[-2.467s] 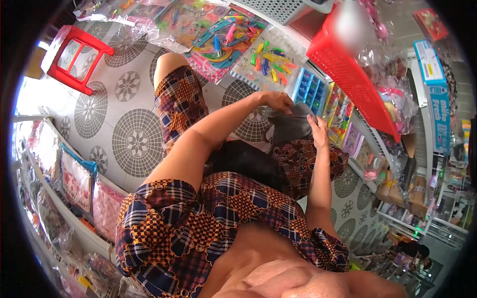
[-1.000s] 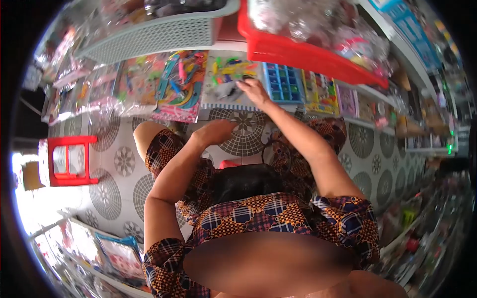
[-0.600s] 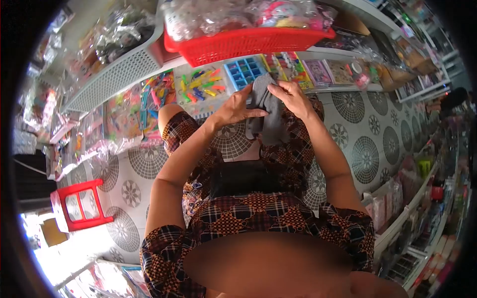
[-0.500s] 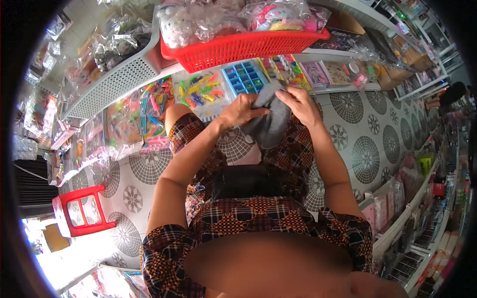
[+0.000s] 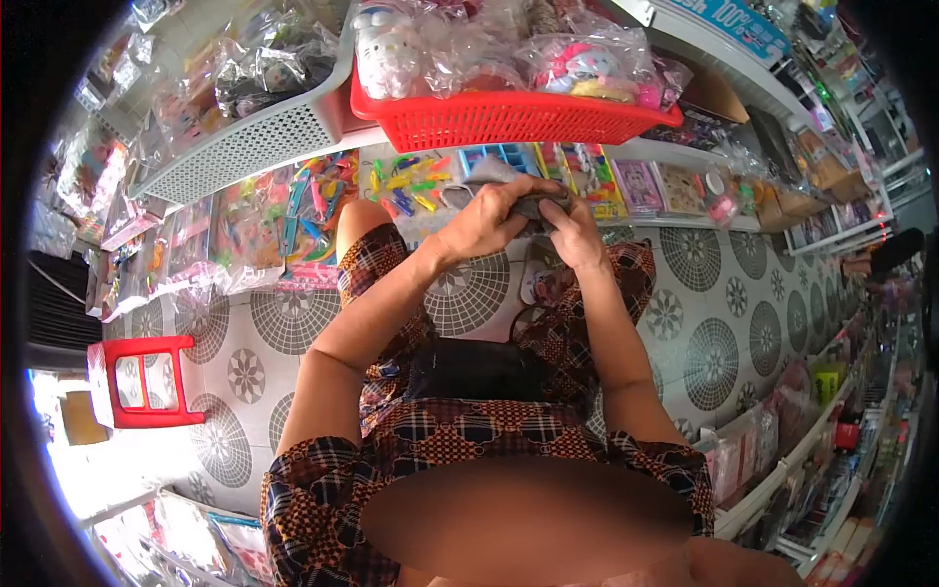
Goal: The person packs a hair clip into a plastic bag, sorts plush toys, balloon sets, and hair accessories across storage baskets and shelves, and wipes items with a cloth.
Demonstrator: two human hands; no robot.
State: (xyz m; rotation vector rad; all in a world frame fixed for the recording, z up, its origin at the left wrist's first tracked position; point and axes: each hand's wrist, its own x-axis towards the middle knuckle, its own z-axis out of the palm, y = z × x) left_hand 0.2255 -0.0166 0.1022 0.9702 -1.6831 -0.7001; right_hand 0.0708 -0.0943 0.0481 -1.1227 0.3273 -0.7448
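Above my knees, a grey cloth (image 5: 531,207) is bunched between my two hands, and its full shape is hidden by the fingers. My left hand (image 5: 486,217) is closed on its left side, with the fingers wrapped over the top. My right hand (image 5: 573,231) pinches the right side, close against my left fingers. Just behind the hands lies a blue compartment tray (image 5: 504,154), partly covered by them. Small colourful items (image 5: 411,178) are spread on a sheet to the left of that tray.
A red basket (image 5: 518,119) of plastic-wrapped plush toys stands behind the tray, beside a grey basket (image 5: 245,147). A red stool (image 5: 147,382) is on the tiled floor at left. Shelves of goods line the right, where another person's arm (image 5: 866,264) shows.
The cloth hung loosely from both hands and is now gathered into a compact bunch. Earlier, my right hand reached over the coloured items. The view has shifted slightly.
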